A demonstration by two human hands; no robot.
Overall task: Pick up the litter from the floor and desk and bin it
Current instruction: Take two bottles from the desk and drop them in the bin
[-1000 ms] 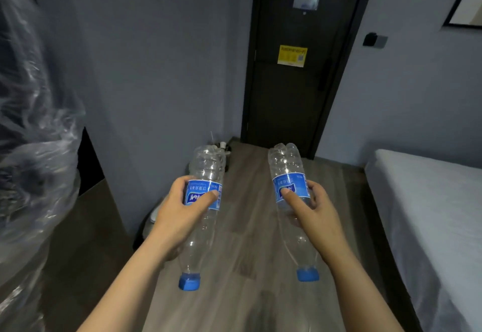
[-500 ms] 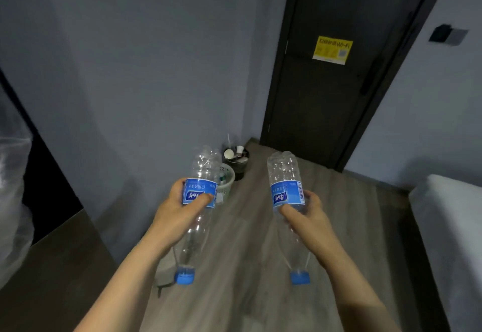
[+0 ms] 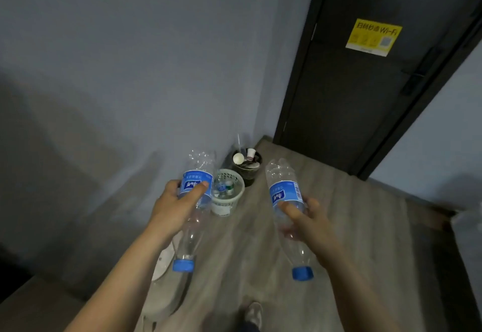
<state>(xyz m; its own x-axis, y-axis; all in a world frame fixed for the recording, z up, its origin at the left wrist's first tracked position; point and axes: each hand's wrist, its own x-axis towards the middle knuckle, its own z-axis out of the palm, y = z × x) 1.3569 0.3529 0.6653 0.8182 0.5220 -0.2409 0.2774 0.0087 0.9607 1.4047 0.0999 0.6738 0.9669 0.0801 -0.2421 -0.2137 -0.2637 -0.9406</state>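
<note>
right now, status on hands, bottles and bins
Left hand grips empty water bottle, cap down. Right hand grips second bottle, cap down. White basket bin and black bin ahead, both holding litter; nothing seen blocking.

- I hold two bottles: left bottle (image 3: 194, 178), right bottle (image 3: 284, 190).
- Two bins left of the door (image 3: 360, 102): white basket (image 3: 224, 205), black bin (image 3: 247, 178).
- One yellow sticker (image 3: 373, 37) on the door.

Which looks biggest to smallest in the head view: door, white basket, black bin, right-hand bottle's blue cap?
1. Door.
2. White basket and black bin: look alike; the bin stands farther off, so unranked.
3. Blue cap of the bottle in the right hand: smallest, though nearest the camera.
</note>
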